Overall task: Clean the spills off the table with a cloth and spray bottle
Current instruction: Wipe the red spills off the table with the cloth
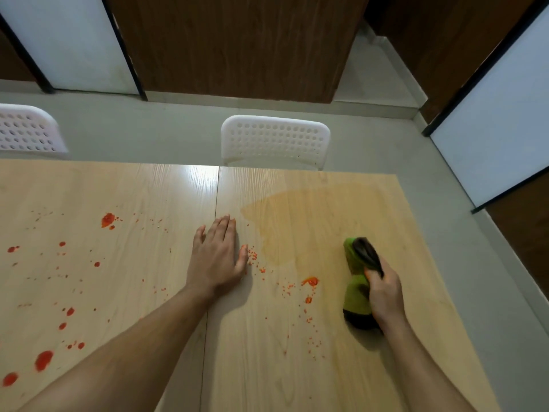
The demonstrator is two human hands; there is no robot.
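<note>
On the head view, the left hand (218, 257) lies flat, fingers straight, mid-tabletop, likely bracing. The right hand (384, 294) grasps a green plastic spray bottle (355, 281) near the light wooden tabletop's (297, 367) right edge, nozzle toward the red splatters (309, 282). No cloth shows.

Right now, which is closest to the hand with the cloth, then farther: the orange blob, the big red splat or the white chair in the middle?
From the right hand gripping the green cloth:
1. Orange blob, just left.
2. Middle white chair, beyond the table's far edge.
3. Big red splat, far left, near edge.
</note>
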